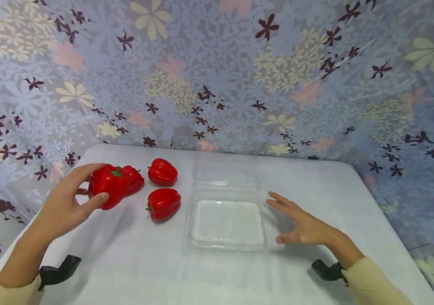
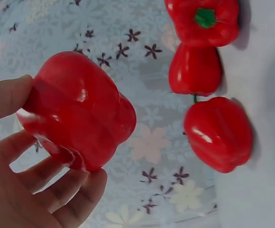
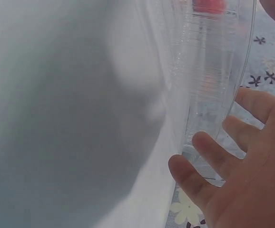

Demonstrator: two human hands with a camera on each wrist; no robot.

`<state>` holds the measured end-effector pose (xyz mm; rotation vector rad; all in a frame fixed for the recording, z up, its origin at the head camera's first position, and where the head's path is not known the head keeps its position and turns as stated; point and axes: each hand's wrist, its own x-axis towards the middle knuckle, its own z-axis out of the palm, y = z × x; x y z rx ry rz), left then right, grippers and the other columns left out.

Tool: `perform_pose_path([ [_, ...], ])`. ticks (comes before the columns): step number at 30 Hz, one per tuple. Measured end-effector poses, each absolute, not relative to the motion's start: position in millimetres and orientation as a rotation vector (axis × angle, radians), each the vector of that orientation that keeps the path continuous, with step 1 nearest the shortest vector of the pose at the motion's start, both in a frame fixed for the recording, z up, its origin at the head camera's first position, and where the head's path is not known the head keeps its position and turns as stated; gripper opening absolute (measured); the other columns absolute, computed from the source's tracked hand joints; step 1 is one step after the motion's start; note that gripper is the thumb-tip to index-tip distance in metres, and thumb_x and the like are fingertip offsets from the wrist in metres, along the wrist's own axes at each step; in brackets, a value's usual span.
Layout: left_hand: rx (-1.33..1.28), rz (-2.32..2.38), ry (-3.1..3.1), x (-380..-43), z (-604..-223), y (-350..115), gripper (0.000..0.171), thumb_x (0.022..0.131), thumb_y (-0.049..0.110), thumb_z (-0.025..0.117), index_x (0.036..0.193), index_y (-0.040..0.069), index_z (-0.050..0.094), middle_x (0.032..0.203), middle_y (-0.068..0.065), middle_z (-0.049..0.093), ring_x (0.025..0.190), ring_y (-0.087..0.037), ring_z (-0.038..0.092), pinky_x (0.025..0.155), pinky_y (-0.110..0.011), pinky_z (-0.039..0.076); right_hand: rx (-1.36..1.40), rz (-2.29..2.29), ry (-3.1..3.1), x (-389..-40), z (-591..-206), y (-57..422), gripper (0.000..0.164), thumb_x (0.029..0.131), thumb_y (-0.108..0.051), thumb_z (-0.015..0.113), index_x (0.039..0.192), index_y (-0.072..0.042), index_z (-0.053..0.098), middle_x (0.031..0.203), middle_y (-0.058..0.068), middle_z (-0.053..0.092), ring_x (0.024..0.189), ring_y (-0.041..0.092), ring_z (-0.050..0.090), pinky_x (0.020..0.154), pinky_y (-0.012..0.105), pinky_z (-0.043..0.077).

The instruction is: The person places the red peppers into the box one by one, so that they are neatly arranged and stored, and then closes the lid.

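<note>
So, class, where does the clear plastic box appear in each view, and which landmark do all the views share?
Head: the clear plastic box lies open, just below and right of centre.
Left wrist: not in it.
Right wrist: upper right, beside the right hand.
Shared landmark: the flowered backdrop.

There are four red bell peppers [image 1: 164, 204], one clear plastic container [image 1: 227, 222] and one white table [image 1: 144, 271].

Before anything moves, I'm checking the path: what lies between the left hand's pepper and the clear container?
In the head view: a partly hidden pepper behind the held pepper, then a far pepper and a near pepper, left of the container.
</note>
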<state>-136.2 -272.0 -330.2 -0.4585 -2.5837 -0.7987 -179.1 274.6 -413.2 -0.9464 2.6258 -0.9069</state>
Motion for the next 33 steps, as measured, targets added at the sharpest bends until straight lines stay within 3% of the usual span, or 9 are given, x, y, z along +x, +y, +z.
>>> perform_pose_path([
  [8, -0.548, -0.658, -2.601, -144, -316, -257, 0.078, 0.072, 0.011, 0.086, 0.142, 0.012, 0.051, 0.138, -0.016, 0.056, 0.112, -0.030, 0.059, 0.075, -0.010, 0.048, -0.945, -0.916, 2.639, -180, -413, 274, 0.091, 0.081, -0.029, 0.080, 0.156, -0.013, 0.030, 0.164, 0.023, 0.015, 0.147, 0.054, 0.018, 0.102, 0.081, 0.027],
  [11, -0.586, -0.637, -2.614, -148, -312, -252, 0.077, 0.074, 0.010, 0.085, 0.143, 0.011, 0.050, 0.140, -0.015, 0.055, 0.114, -0.031, 0.059, 0.077, -0.028, 0.061, -0.958, -0.911, 2.641, -180, -414, 274, 0.091, 0.081, -0.028, 0.079, 0.156, -0.014, 0.030, 0.164, 0.022, 0.016, 0.147, 0.054, 0.019, 0.102, 0.081, 0.028],
  [15, -0.671, -0.614, -2.607, -154, -305, -245, 0.076, 0.075, 0.008, 0.083, 0.143, 0.009, 0.050, 0.141, -0.015, 0.054, 0.117, -0.033, 0.059, 0.077, -0.053, 0.061, -0.975, -0.902, 2.650, -181, -414, 275, 0.089, 0.082, -0.028, 0.078, 0.156, -0.013, 0.031, 0.164, 0.022, 0.017, 0.146, 0.054, 0.020, 0.102, 0.081, 0.028],
  [33, -0.717, -0.550, -2.675, -163, -293, -230, 0.076, 0.077, 0.010, 0.082, 0.145, 0.014, 0.049, 0.145, -0.014, 0.050, 0.125, -0.037, 0.053, 0.081, -0.055, 0.060, -1.004, -0.920, 2.639, -179, -415, 273, 0.088, 0.082, -0.026, 0.079, 0.156, -0.016, 0.032, 0.163, 0.024, 0.016, 0.145, 0.055, 0.020, 0.101, 0.081, 0.029],
])
